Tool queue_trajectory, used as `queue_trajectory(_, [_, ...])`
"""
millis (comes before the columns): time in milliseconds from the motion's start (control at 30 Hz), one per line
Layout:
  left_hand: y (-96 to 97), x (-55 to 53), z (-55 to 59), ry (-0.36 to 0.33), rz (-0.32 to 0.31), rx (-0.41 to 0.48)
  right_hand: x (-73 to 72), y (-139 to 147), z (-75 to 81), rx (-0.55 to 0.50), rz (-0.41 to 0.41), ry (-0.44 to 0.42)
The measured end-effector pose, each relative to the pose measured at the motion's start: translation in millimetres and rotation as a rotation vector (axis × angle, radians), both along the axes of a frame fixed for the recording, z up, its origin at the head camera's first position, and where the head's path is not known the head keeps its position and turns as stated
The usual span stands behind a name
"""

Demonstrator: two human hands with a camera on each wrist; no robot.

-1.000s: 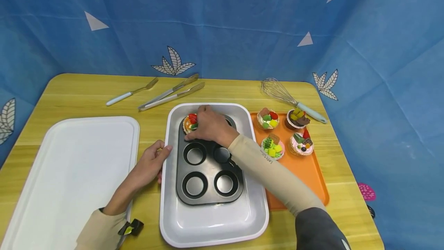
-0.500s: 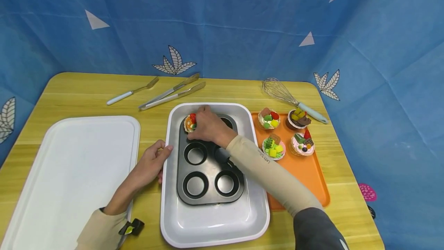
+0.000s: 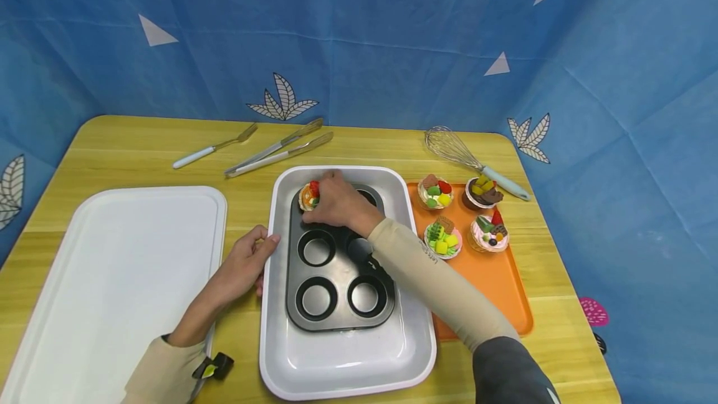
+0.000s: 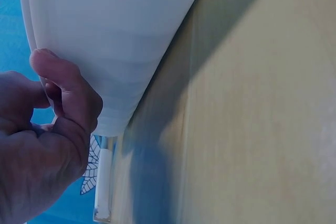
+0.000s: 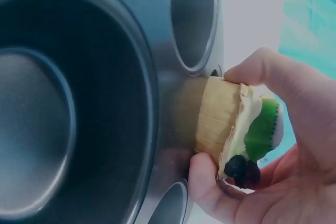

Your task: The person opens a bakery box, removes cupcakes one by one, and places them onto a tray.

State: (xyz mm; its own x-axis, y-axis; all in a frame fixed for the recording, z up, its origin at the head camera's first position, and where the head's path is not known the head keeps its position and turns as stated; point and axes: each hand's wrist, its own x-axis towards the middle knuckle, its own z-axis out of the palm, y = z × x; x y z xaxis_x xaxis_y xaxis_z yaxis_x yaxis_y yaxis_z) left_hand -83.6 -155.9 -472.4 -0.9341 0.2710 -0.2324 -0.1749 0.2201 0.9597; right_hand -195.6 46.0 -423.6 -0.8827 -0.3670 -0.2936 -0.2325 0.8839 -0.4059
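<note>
My right hand [image 3: 339, 204] reaches across the muffin tin [image 3: 339, 270] and pinches a fruit-topped toy tart [image 5: 223, 124] by its ridged crust. Kiwi and dark berries show on the tart in the right wrist view, where its base stands close against the metal between the cups. From above, it sits at the tin's far left corner, partly hidden by the fingers. The tin lies inside a deep white tray [image 3: 348, 376]. My left hand [image 3: 242, 262] holds that tray's left rim; in the left wrist view its fingers [image 4: 60, 69] are bent at the edge.
On the right, an orange tray [image 3: 487, 288] bears several toy cupcakes [image 3: 443, 239]. Behind it lies a whisk [image 3: 477, 164]. A flat white tray [image 3: 126, 267] is at the left, with a fork [image 3: 215, 147] and tongs [image 3: 280, 151] beyond it.
The tart shifts very slightly to the right in the right hand's fingers at the tin's far left corner. The left hand stays at the tray's rim.
</note>
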Motion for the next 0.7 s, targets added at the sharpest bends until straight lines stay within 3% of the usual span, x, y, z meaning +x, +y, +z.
queue_trajectory(167, [0.5,0.1,0.7,-0.004,0.0,-0.004,-3.6,4,2.5,-0.059,-0.024,-0.011])
queue_trajectory(333, [1.6,-0.9,3.1,-0.006,-0.002,0.003,-1.7,7,12.2,-0.056,-0.022,0.032])
queue_trajectory(700, [-0.2,0.0,2.8,0.0,-0.012,0.002,21.9,27,51.8,-0.025,-0.032,0.006])
